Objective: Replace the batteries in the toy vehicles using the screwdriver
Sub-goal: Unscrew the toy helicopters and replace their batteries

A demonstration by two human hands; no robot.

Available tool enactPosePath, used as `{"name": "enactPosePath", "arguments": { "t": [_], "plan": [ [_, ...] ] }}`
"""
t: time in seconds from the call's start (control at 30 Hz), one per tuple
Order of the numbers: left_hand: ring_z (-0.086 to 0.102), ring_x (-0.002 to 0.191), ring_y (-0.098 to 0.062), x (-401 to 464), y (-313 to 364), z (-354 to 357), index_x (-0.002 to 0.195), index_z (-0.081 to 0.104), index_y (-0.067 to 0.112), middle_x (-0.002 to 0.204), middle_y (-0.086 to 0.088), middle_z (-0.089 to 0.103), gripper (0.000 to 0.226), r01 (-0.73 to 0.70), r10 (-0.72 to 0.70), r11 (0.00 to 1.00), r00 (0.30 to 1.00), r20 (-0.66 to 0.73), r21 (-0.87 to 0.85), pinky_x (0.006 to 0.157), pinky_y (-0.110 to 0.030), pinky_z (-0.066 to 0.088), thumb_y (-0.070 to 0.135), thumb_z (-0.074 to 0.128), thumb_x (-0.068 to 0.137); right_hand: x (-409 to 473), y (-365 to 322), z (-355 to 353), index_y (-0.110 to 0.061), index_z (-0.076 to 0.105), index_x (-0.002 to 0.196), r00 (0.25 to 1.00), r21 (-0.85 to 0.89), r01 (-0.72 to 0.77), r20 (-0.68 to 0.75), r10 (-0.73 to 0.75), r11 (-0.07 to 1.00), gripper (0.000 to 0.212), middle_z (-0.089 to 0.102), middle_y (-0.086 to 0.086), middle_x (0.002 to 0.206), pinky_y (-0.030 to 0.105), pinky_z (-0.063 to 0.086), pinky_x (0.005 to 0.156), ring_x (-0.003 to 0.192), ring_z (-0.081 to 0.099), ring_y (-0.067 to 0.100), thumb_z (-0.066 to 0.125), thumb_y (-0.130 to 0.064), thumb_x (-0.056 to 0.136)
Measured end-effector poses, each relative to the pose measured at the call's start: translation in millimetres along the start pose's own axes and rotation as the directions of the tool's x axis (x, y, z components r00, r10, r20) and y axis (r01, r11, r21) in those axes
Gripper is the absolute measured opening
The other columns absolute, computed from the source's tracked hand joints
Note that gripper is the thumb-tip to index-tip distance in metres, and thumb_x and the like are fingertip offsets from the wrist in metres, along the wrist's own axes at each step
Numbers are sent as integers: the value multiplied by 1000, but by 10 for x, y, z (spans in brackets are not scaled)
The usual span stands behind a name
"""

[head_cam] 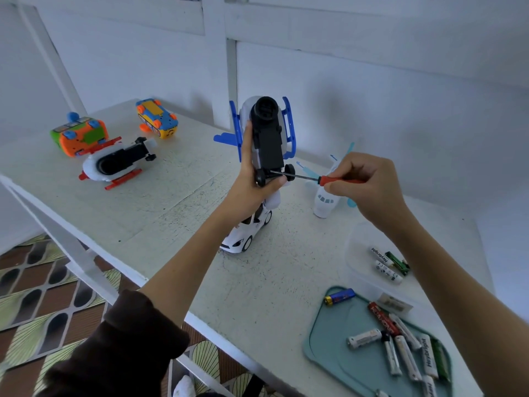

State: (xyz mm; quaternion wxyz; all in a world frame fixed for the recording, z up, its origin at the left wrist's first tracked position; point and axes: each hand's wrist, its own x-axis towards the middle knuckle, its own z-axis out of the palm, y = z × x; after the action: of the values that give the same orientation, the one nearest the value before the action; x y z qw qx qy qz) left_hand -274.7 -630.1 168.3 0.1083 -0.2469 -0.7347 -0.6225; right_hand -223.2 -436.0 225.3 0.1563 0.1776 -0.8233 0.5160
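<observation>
The toy helicopter (267, 133) is white with blue skids and a blue tail piece, and its black underside faces the camera, with a round black part at the top and small black wheels at the bottom; it is held up above the counter (171, 196), its long axis close to upright, leaning slightly; which end is the nose I cannot tell. The left hand (254, 179) grips it low down, thumb up along the left side and fingers curled round the lower end by the wheels. The right hand (363, 184) pinches the red handle of the screwdriver (315, 179) between thumb and curled fingers; the thin dark shaft lies nearly level, pointing left, its tip against the lower black underside just above the wheel axle.

Under the helicopter a white toy car (246, 236) stands on the counter, and just right of it a white toy plane (326, 199) with pale blue wings; at the far left lie a red and white helicopter (114, 164) on its side, an orange and green toy (80, 136) and an orange and blue toy (157, 118). Near the right edge a teal tray (323, 339) holds loose batteries (400, 342); beyond it a clear tub (355, 253) holds a few more.
</observation>
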Motion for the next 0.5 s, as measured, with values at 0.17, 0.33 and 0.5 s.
{"name": "enactPosePath", "arguments": {
  "t": [0.17, 0.33, 0.5],
  "plan": [
    [44, 116, 18, 5, -19, 30, 147, -16, 15, 139, 25, 18, 102, -22, 22, 1000, 1000, 0, 14, 90, -7, 40, -10, 60, 85, 10, 0, 10, -13, 63, 64, 1000, -21, 1, -2, -1, 1000, 21, 64, 20, 70, 19, 44, 56, 62, 55, 30, 70, 5, 73],
    [47, 118, 11, 19, -27, 50, 147, -15, 17, 141, 20, 21, 101, -10, 10, 1000, 1000, 3, 8, 91, -10, 41, -10, 61, 85, 14, -88, -7, -3, 64, 66, 1000, -137, 0, -8, -1, 991, 11, 63, 18, 66, 8, 39, 50, 55, 51, 14, 69, 3, 73],
    [52, 111, 9, 19, -35, 107, 147, -14, 20, 135, 29, 25, 101, 3, -3, 1000, 1000, 18, 11, 88, -11, 43, -8, 61, 86, 64, -333, -26, 0, 62, 63, 993, -404, 116, 16, -119, 907, 8, 57, 14, 57, 20, 34, 50, 51, 44, 14, 64, -7, 66]
  ]
}}
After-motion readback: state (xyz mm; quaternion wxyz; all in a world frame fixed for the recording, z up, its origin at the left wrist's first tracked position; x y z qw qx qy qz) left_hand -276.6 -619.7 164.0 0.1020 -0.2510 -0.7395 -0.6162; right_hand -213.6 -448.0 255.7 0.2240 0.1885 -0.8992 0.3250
